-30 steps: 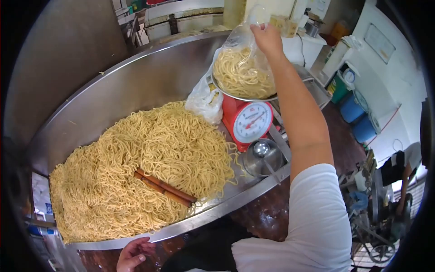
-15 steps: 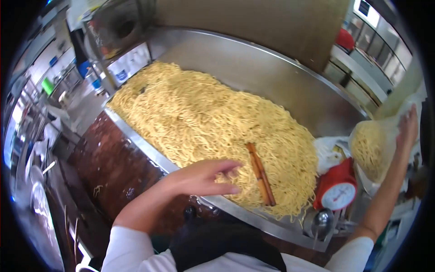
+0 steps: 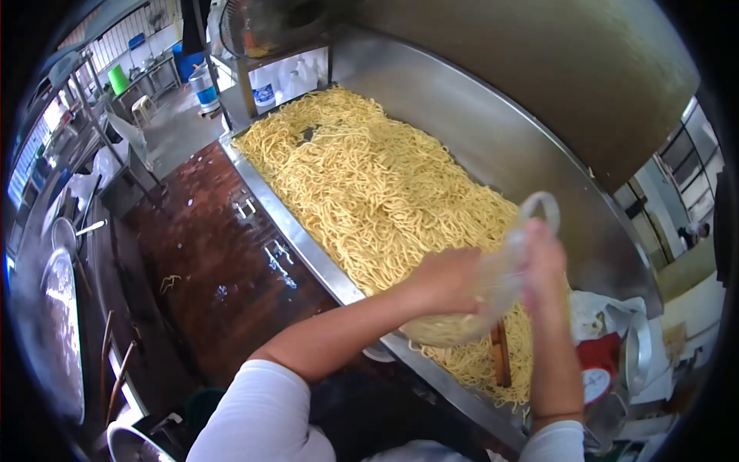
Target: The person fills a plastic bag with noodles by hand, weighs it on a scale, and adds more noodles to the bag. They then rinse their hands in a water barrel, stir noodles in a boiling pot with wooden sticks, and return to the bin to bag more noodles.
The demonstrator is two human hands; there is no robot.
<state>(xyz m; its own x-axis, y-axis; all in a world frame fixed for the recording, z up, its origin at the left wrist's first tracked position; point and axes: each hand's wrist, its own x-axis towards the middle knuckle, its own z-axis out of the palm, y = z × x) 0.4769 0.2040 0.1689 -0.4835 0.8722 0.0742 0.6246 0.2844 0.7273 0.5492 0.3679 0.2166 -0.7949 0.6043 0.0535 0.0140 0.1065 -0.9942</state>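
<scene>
A large heap of yellow noodles [image 3: 385, 177] fills the metal trough [image 3: 454, 92]. Above its near right part, a clear plastic bag [image 3: 500, 269] with noodles in its lower end hangs between my hands. My right hand [image 3: 543, 258] is closed round the bag's upper part, blurred by motion. My left hand [image 3: 454, 281] is closed against the bag's other side. Wooden sticks [image 3: 500, 354] lie on the noodles below the bag, partly covered by it. At the right end, the red scale [image 3: 599, 362] is partly in view beyond my right forearm.
A white plastic bag [image 3: 596, 312] lies behind the scale, with a metal pan [image 3: 637, 350] beside it. Wet reddish floor [image 3: 208, 254] runs left of the trough. Large pans [image 3: 65, 331] stand at far left. A fan [image 3: 269, 27] is behind the trough's far end.
The bag of noodles has come off the scale and moved left over the trough in my right hand. My left hand, open before, has closed on it. The view has turned left.
</scene>
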